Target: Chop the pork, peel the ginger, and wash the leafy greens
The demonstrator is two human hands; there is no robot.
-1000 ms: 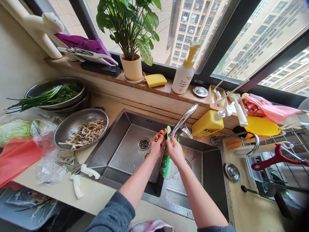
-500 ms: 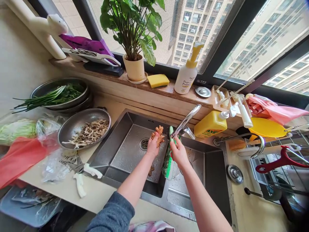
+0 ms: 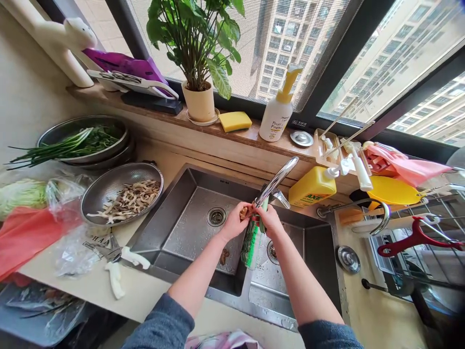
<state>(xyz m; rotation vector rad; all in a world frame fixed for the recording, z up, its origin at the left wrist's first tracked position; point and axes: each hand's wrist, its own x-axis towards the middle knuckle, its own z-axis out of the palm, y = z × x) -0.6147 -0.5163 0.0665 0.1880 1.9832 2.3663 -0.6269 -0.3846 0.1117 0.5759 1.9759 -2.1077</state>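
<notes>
In the head view, my left hand [image 3: 235, 222] is closed around a piece of knobbly brown ginger root [image 3: 243, 212] under the chrome faucet [image 3: 279, 179]. My right hand [image 3: 269, 220] is right beside it, its fingers wrapped round a slim green-handled tool [image 3: 265, 207] whose working end I cannot make out. Both hands meet above the divider of the double sink [image 3: 189, 213]. Just below them, a green-and-white cloth or scrubber [image 3: 250, 247] hangs over the divider. Another small ginger piece [image 3: 224, 256] lies in the left basin.
Left of the sink are a colander [image 3: 87, 206] of torn mushrooms, bowls of greens [image 3: 87, 140] and white-handled scissors [image 3: 114, 278]. A yellow detergent bottle [image 3: 312, 186] stands behind the faucet. A dish rack [image 3: 446, 218] is at right; a potted plant [image 3: 198, 99] stands on the sill.
My left hand has moved right and up with the ginger, reaching the right hand beneath the faucet. The green-handled tool has shifted slightly right with my right hand. The view has shifted a little.
</notes>
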